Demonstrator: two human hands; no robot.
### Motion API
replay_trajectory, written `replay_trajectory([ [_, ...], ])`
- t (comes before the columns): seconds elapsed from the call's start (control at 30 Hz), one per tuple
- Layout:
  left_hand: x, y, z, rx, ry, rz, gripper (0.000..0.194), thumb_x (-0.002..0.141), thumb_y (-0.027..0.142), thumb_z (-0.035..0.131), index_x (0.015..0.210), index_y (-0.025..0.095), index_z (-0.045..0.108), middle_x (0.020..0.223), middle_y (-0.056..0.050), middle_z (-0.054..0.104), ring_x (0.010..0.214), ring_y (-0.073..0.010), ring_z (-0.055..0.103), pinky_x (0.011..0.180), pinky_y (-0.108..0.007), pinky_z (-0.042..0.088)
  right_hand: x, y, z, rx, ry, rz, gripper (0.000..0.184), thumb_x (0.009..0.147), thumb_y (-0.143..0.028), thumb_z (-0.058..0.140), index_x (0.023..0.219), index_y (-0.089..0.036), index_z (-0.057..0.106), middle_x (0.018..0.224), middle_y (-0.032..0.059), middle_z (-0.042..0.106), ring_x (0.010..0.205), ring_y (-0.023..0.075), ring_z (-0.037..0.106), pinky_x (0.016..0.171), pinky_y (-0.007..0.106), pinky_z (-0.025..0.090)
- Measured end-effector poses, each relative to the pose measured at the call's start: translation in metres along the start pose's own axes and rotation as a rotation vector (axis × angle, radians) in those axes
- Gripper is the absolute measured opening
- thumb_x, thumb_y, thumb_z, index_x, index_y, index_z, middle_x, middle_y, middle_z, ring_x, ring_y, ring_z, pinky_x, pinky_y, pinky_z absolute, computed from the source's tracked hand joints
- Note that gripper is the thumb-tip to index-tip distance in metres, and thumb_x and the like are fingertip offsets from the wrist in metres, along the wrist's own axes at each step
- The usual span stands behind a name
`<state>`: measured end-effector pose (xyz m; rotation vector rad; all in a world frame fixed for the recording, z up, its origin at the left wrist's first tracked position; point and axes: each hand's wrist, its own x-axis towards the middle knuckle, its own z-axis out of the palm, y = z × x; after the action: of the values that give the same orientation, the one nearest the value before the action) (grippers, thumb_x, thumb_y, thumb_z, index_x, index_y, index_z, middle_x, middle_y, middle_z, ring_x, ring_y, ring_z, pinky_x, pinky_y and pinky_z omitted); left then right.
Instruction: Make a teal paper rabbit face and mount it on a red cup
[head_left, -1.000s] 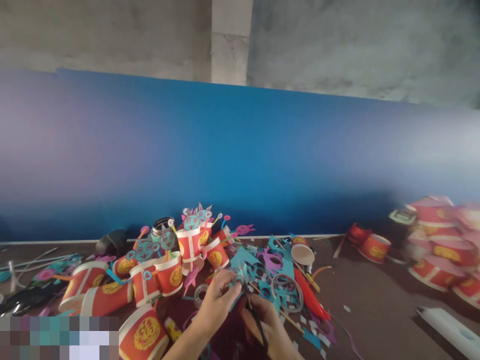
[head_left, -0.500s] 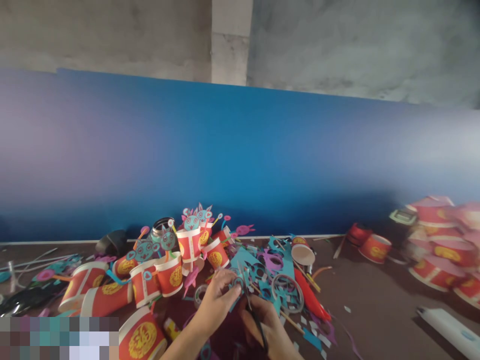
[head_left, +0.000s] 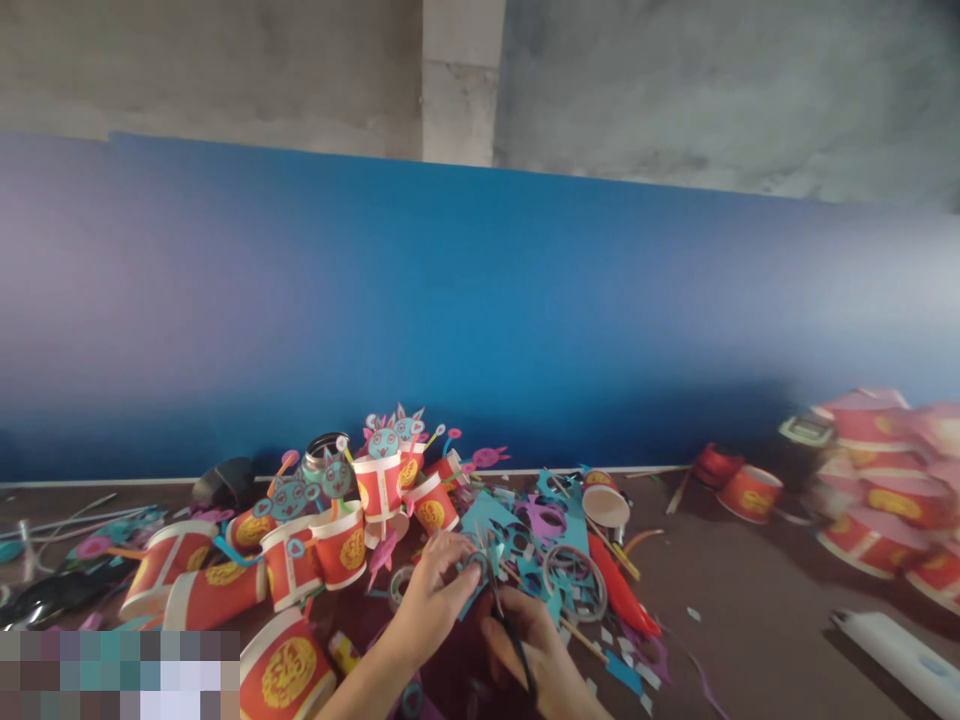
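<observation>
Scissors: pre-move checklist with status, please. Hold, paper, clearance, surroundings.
1. Scissors held in the right hand: ok.
2. Blue paper piece held in the left hand: ok.
3. Left fingers well clear of the scissors: not ok, they sit very close to the cutting end.
4. Cutting end on the drawn outline: cannot tell, too small to make out.
5. Surroundings free of clutter: not ok, blue paper scraps lie just beyond the hands.

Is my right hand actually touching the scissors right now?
Touching. The head view shows your right hand gripping the scissors, their dark handle lying right against it.
</observation>
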<state>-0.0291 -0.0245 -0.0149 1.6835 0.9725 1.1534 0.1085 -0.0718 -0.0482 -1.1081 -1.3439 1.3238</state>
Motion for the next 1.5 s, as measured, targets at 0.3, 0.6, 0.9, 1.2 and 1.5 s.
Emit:
replay_trajectory([
  [0.3, 0.0, 0.005, -0.001, 0.002, 0.023, -0.025, 0.02, 0.075, 0.033, 0.055, 0.065, 0.018, 0.061, 0.083, -0.007, 0.06, 0.084, -0.0223, 0.052, 0.078, -0.033, 0.041, 0.002, 0.001, 0.0, -0.013, 0.036, 0.036, 0.056, 0.064, -0.071, 0.058, 0.066, -0.016, 0.05, 0.037, -0.0078, 0.04, 0.032, 0.0046, 0.031, 0.034, 0.017, 0.024],
  [0.6, 0.001, 0.0, -0.001, 0.068, 0.022, 0.017, 0.017, 0.075, 0.031, 0.054, 0.065, 0.02, 0.058, 0.085, -0.007, 0.061, 0.087, -0.0231, 0.052, 0.083, -0.037, 0.04, 0.0, 0.003, 0.0, 0.016, 0.004, -0.002, 0.049, 0.069, -0.064, 0.061, 0.068, -0.015, 0.052, 0.041, -0.0064, 0.045, 0.035, 0.0054, 0.036, 0.037, 0.018, 0.028],
  [0.9, 0.002, -0.007, 0.0, 0.062, 0.05, -0.023, 0.02, 0.076, 0.035, 0.056, 0.067, 0.018, 0.063, 0.088, -0.008, 0.061, 0.087, -0.0232, 0.053, 0.081, -0.035, 0.04, 0.002, 0.001, -0.002, -0.002, 0.01, 0.028, 0.051, 0.069, -0.067, 0.059, 0.068, -0.016, 0.05, 0.038, -0.008, 0.04, 0.032, 0.0043, 0.031, 0.034, 0.017, 0.023],
  [1.2, 0.001, 0.001, 0.001, -0.001, 0.049, -0.014, 0.022, 0.075, 0.037, 0.055, 0.064, 0.019, 0.06, 0.085, -0.007, 0.06, 0.082, -0.0213, 0.054, 0.076, -0.031, 0.041, 0.001, 0.001, -0.001, 0.005, 0.001, -0.008, 0.049, 0.069, -0.064, 0.06, 0.069, -0.016, 0.052, 0.042, -0.0052, 0.046, 0.037, 0.0068, 0.038, 0.039, 0.019, 0.03],
  [1.5, 0.001, -0.002, 0.001, 0.02, 0.045, -0.011, 0.018, 0.075, 0.033, 0.055, 0.065, 0.018, 0.059, 0.087, -0.007, 0.059, 0.085, -0.0222, 0.053, 0.079, -0.034, 0.041, 0.001, 0.0, -0.001, -0.015, 0.027, 0.004, 0.049, 0.069, -0.064, 0.059, 0.068, -0.016, 0.05, 0.04, -0.0074, 0.042, 0.036, 0.0053, 0.033, 0.037, 0.018, 0.025],
])
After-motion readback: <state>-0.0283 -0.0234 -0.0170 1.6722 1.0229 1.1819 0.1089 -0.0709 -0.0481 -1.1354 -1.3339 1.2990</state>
